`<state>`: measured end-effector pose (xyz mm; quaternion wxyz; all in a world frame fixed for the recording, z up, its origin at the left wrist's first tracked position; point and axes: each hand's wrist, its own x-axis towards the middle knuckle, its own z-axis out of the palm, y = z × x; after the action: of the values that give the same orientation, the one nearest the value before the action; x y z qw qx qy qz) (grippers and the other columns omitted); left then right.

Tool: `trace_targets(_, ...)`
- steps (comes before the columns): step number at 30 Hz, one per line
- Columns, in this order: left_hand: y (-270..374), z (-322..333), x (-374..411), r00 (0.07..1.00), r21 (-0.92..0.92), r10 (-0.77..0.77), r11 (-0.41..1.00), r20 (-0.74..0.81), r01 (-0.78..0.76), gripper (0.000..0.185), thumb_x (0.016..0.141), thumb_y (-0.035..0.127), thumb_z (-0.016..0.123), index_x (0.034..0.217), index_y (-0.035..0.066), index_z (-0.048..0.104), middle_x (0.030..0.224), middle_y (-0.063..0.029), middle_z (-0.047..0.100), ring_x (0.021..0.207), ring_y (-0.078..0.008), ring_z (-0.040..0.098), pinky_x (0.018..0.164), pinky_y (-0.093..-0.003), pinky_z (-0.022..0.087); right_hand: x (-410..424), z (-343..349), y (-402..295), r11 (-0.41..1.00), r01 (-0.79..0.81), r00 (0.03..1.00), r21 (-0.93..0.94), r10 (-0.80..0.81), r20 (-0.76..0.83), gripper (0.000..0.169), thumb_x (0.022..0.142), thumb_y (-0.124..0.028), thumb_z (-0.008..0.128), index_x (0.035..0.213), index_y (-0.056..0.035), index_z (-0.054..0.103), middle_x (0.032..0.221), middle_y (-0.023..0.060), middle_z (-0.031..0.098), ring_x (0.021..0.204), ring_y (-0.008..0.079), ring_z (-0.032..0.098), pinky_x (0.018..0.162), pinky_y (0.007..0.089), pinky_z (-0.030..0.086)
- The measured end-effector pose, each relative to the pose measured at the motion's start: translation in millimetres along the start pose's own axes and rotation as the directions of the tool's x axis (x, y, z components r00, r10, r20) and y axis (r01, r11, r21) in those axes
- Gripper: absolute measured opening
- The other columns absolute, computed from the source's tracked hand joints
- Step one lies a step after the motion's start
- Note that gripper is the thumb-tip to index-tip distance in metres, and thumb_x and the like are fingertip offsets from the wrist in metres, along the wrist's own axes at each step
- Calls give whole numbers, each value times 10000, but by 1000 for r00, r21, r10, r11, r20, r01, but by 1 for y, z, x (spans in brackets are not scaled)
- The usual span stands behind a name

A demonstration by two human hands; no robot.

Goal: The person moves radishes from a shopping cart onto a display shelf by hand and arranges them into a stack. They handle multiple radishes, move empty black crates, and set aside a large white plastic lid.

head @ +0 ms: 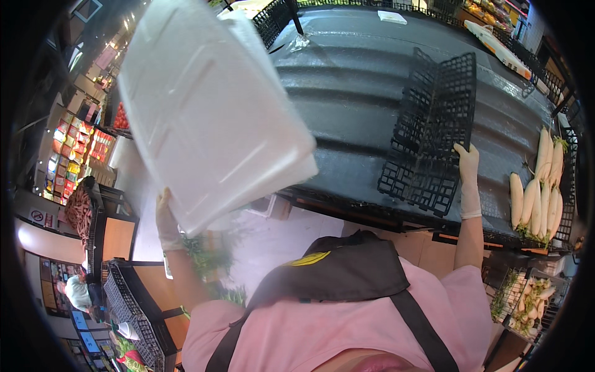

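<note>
My left hand (166,221), in a pale glove, grips the lower left edge of a large white foam box or lid (214,111), held up tilted and slightly blurred. A second white layer shows behind its right edge. My right hand (467,156), gloved too, holds the right side of a black plastic lattice divider (432,125), folded into a V shape over the display stand. Under the divider lies a dark ridged covering (344,97) on the stand. White radishes (539,204) lie in a group at the stand's right end, to the right of my right hand.
Black lattice edging (568,195) borders the stand. A white printed bag (499,49) and a small white tray (392,17) rest at its far side. Leafy greens (204,258) are low beside my left arm. A basket of radishes (532,307) stands lower right. A person (78,292) is far left.
</note>
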<state>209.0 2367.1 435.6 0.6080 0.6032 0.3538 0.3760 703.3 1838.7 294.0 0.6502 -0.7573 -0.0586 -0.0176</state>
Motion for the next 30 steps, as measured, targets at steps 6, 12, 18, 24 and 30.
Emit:
trace_targets(6,-29,39,89,957,16,-41,999,288,38,392,888,189,586,1215,6,470,1053,-81,595,928,-163,596,797,-304,502,-1,63,-51,978,159,987,-138,-160,-1,179,776,-110,628,908,10,644,723,4,626,678,77,542,648,236,430)
trace_targets(12,-63,85,159,885,76,-85,995,458,56,469,852,127,584,1278,-3,435,1092,-96,583,973,-170,577,824,-291,481,-6,114,-62,959,116,990,-259,-134,-52,259,763,-144,637,986,-11,646,784,74,668,719,134,600,701,273,457)
trace_targets(18,-117,111,235,861,349,-75,929,504,-123,598,761,5,482,1349,-14,376,1200,-154,542,1105,-229,521,933,-281,406,-25,190,-92,795,199,946,-573,-309,-99,234,771,-209,576,907,-25,623,807,197,635,794,363,621,703,414,480)
trace_targets(24,-182,113,262,865,260,-195,963,463,78,514,795,133,602,1275,9,464,1133,-105,566,1014,-160,539,850,-270,433,-32,254,-91,646,27,972,-763,-196,-131,317,800,-241,485,1014,-44,611,891,234,634,881,415,598,781,479,463)
trace_targets(30,-185,101,287,820,377,-403,892,408,251,696,783,329,661,1329,-4,388,1345,-107,398,1237,-199,366,1006,-319,313,-20,192,-64,942,110,978,-317,-160,-136,308,768,-89,596,1056,16,631,903,79,666,818,133,594,767,263,458)
